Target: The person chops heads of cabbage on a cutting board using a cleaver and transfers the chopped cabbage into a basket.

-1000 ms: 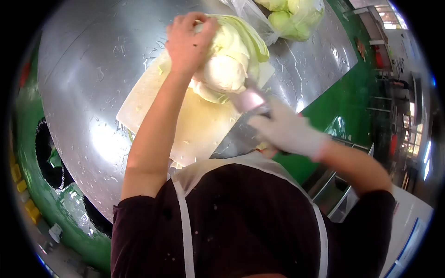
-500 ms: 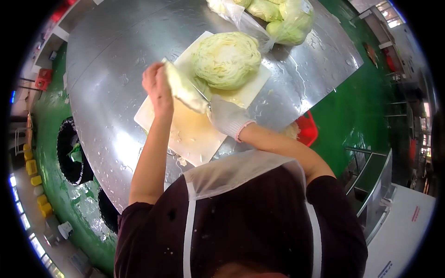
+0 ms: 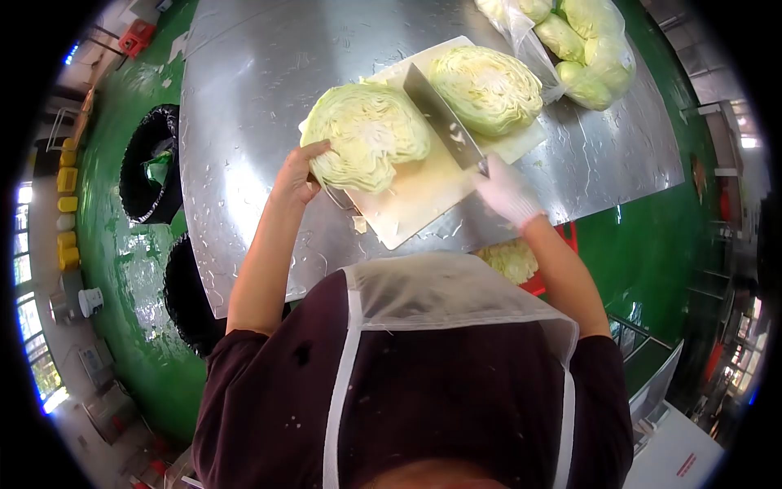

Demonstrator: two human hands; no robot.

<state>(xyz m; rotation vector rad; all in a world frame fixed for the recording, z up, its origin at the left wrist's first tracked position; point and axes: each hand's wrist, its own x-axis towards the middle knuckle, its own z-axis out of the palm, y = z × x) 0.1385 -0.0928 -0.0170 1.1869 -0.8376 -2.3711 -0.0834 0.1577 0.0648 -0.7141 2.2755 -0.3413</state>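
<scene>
Bright even light, glare on wet steel table (image 3: 244,98); fisheye warp, black corners

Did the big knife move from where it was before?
Yes. The knife was hidden low by the gloved right hand; now its blade lies up across the board, between the two cabbage halves.

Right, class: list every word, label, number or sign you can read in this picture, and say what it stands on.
None can be read.
The cleaver, cutting board and bagged cabbages show no lettering.
A white panel at the lower right carries a red mark, too small and blurred to read.
</scene>
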